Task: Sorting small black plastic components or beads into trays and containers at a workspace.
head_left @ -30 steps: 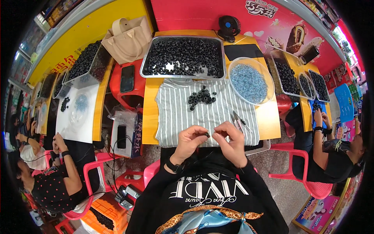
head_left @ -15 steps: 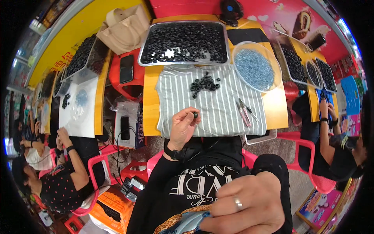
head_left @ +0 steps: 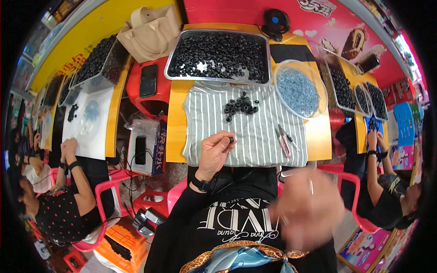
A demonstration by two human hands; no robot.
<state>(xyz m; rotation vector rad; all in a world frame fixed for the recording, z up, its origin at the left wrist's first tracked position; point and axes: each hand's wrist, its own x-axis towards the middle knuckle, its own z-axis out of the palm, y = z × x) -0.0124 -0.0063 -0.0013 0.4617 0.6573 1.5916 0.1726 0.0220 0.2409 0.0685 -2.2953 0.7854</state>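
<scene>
My left hand [head_left: 215,151] hangs over the near edge of a grey-and-white striped cloth [head_left: 205,120], pinching a small black ring-shaped bead [head_left: 231,140] between thumb and fingertips. My right hand [head_left: 312,209] is raised close in front of my torso at the lower right. It is smeared by motion, so its fingers and anything in them cannot be made out. A loose pile of similar black beads [head_left: 240,107] lies on the cloth beyond my left hand. Pink-handled thread snips [head_left: 284,144] and a thin pointed tool [head_left: 293,141] rest on the cloth's right part.
Behind the cloth stands a metal tray [head_left: 166,68] full of black beads. To its right is a clear bowl [head_left: 326,98] of tiny bluish beads. A black fan [head_left: 275,23], a beige bag [head_left: 150,34] and a phone [head_left: 148,81] lie farther back. People work at tables on both sides.
My right hand has moved upward and to the right, away from the scarf, and is now blurred. My left hand still pinches the black bead. The view has shifted slightly.
</scene>
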